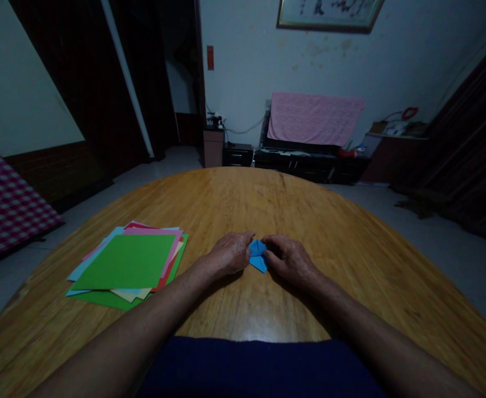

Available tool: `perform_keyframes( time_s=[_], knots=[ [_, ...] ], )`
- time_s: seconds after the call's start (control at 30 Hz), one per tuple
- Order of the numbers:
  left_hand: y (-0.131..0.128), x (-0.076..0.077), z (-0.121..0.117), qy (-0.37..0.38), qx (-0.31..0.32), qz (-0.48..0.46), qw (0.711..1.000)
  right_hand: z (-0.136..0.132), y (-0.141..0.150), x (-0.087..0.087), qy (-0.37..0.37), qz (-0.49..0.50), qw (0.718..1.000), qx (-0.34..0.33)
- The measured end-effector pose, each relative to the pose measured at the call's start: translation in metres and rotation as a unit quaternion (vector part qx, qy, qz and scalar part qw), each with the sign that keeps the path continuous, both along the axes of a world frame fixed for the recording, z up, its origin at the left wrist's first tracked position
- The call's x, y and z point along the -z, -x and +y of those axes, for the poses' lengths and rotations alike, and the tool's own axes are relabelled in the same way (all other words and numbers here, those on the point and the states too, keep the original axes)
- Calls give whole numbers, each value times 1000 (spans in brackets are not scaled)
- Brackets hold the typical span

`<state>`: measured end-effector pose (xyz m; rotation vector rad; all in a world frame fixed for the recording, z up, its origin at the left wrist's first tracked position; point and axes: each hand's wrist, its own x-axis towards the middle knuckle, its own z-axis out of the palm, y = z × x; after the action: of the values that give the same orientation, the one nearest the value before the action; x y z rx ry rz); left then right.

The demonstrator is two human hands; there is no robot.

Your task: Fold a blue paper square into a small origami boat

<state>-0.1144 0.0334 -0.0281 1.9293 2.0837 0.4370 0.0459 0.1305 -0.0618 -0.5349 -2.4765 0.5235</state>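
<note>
A small folded piece of blue paper (258,263) lies between my hands at the middle of the near half of the table, with crease lines on its upper part. My left hand (232,253) grips its left edge, the thumb side turned towards the paper. From the other side, my right hand (289,257) pinches the right edge between thumb and fingers. Parts of the paper's edges are covered by the fingers.
The round wooden table (243,202) spreads around my hands. To the left lies a loose stack of coloured paper sheets (127,262), green on top. Beyond the table stands a low black cabinet (296,163), with a pink cloth (315,119) above it.
</note>
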Motion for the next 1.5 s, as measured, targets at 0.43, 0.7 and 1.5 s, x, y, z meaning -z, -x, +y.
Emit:
perform_keyframes(
  time_s=[0.43,0.7,1.5],
  knots=[
    [4,12,6,-45,-41,29,998,5,14,-2,25,-30,998,43],
    [3,18,0,-38,-65,36,997,-5,10,3,-33,-43,994,100],
    [10,16,0,-77,-31,-72,994,-16,11,-6,128,-15,989,75]
  ],
)
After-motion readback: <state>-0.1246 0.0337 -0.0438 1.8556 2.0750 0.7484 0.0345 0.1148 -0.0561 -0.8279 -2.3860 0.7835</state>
